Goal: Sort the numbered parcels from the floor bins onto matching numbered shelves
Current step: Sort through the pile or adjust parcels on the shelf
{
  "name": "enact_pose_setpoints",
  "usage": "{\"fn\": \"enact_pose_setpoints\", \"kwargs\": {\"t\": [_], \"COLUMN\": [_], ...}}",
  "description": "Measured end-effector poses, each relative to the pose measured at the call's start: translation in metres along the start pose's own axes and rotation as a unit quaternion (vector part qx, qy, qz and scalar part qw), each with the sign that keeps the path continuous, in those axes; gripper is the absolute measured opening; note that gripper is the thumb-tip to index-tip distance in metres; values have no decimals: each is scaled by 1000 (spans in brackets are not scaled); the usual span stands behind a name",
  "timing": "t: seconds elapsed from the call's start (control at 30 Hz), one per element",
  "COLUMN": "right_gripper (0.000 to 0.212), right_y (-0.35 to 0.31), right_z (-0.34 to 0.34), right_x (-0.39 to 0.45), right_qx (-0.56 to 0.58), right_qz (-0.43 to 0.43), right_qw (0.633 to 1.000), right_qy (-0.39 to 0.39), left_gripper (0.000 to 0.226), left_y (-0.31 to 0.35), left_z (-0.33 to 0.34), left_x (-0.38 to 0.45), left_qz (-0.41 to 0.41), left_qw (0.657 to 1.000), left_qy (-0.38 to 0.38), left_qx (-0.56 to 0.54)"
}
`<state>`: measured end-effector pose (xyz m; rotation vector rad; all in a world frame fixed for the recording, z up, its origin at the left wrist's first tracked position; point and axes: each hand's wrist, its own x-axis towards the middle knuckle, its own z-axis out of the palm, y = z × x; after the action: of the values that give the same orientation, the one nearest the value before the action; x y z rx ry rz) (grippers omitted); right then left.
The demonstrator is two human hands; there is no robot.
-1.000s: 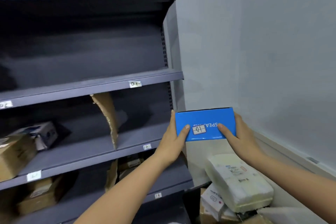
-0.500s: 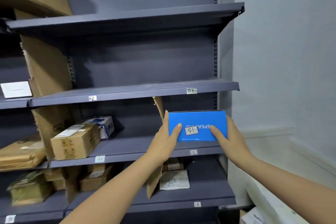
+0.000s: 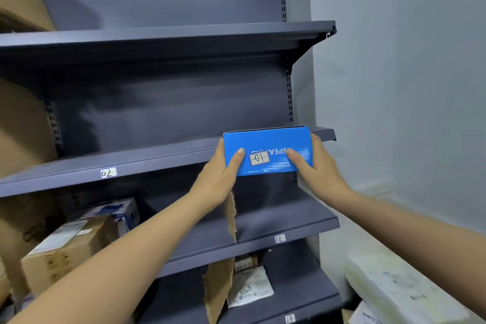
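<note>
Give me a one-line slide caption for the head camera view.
Both hands lift the blue parcel labelled 01 to the shelf marked 02.

Blue box [image 3: 268,151] hides the front lip of its shelf [image 3: 157,158], so any number tag there can't be seen; box print is upside down, partly under the right hand [image 3: 319,168] thumb, only "SPEA" legible; left hand [image 3: 219,179] fingers behind the box, out of sight; brown carton [image 3: 69,250] labels too blurred to read; cardboard [image 3: 18,0] top left cut by frame edge; white parcel [image 3: 402,289] bottom right cut off, print unreadable.
</note>
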<state>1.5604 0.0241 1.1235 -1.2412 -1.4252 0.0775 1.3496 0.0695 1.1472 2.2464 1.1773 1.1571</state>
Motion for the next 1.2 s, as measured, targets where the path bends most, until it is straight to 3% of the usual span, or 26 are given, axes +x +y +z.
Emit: {"fn": "enact_pose_setpoints", "kwargs": {"t": [0.13,0.4,0.7,0.87,1.07,1.2], "right_gripper": [57,75,68,61,59,58], "right_y": [2,27,94,131,160,170], "right_z": [-2,-17,-16,-8,5,12], "right_x": [38,138,261,308,342,358], "right_qx": [-1,-62,-110,-143,-152,-238], "right_qz": [27,-1,13,0,3,-7], "right_qw": [999,994,975,964,956,930], "right_qy": [-25,-94,-194,-224,-251,-281], "left_gripper": [40,43,40,59,54,44], "left_y": [6,8,-12,-28,-36,-47], "left_z": [-9,-4,43,66,75,76], "left_x": [36,126,237,278,320,345], "left_qz": [25,24,-50,-62,-39,-49], "left_qw": [1000,999,997,997,995,987], "left_qy": [8,24,33,11,-13,-40], "left_qx": [-4,20,41,52,89,151]}}
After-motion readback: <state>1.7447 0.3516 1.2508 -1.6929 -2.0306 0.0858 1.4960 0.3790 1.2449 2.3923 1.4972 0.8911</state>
